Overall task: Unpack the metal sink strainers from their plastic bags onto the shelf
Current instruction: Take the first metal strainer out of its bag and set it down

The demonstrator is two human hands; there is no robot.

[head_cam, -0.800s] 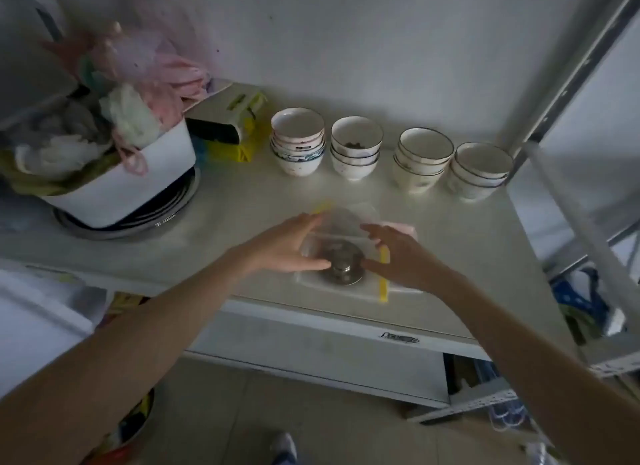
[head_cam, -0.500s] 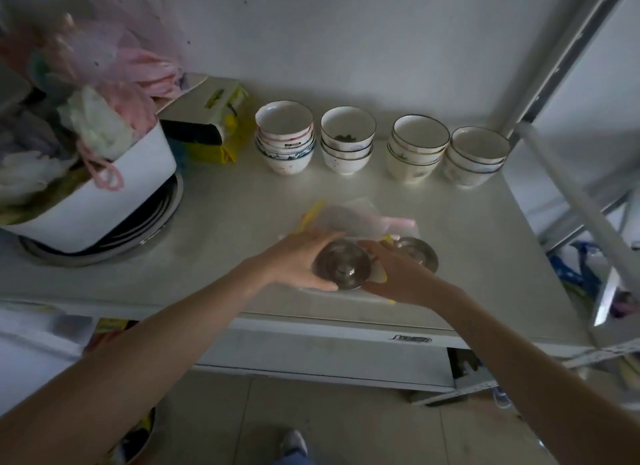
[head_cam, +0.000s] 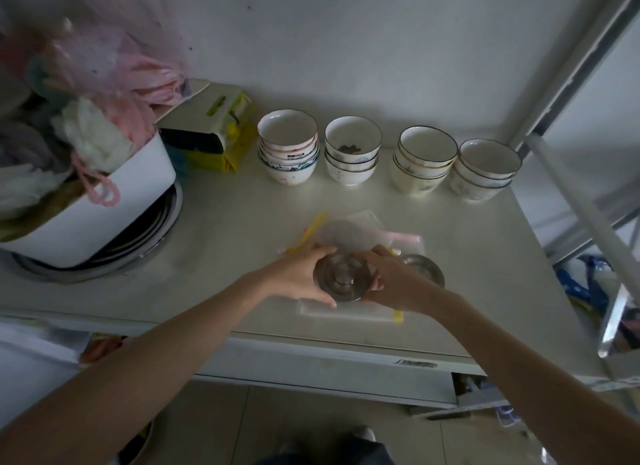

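A round metal sink strainer (head_cam: 341,279) is held just above the shelf (head_cam: 242,243), near its front edge. My left hand (head_cam: 299,277) grips its left rim and my right hand (head_cam: 391,281) grips its right rim. A clear plastic bag (head_cam: 341,237) with a yellow zip strip rises behind the strainer, and I cannot tell whether it still covers part of it. A second bare strainer (head_cam: 424,269) lies on the shelf just right of my right hand. Flat clear bags (head_cam: 346,312) with yellow and pink strips lie under and behind my hands.
Several stacks of small bowls (head_cam: 388,156) line the back of the shelf. A yellow box (head_cam: 214,132) and a white tub (head_cam: 104,201) stuffed with plastic bags stand at the left. A metal upright and a white pole (head_cam: 581,201) border the right side.
My hands have lifted the strainer off the flat bags toward me. A second strainer has come into sight on the shelf to the right. The camera has shifted closer.
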